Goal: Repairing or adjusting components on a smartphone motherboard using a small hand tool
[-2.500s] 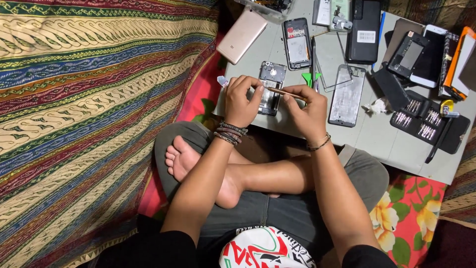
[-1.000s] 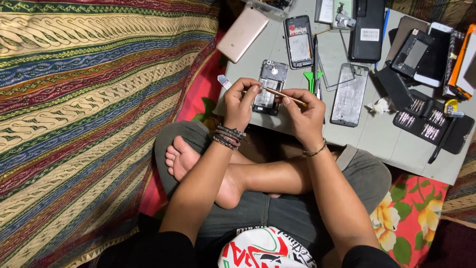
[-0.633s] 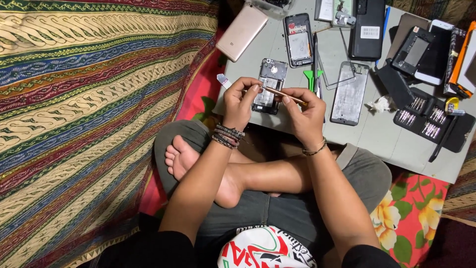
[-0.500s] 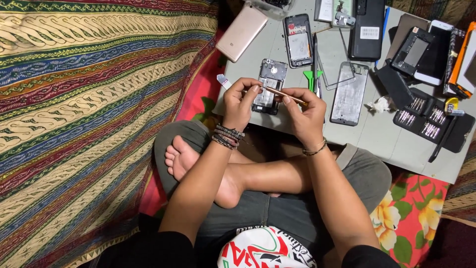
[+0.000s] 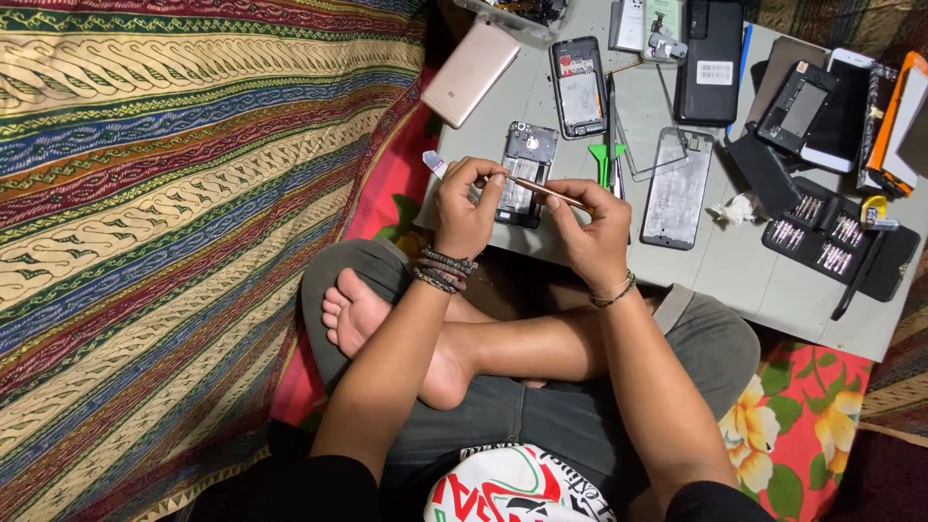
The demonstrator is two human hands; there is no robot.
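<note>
left hand (image 5: 467,208): closed on opened phone (image 5: 527,174), steadying it on surface (image 5: 744,271) edge | right hand (image 5: 590,227): pinching thin tool (image 5: 551,191), tip over phone | green pry tool (image 5: 607,159) just beside

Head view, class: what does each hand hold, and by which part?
Right hand pinches a thin copper-coloured metal tool near its rear end. Left hand grips the opened dark phone by its left edge.

Even, soft overhead light, faint shadows under the forearms, sharp focus, slight wide-angle stretch at the edges.
</note>
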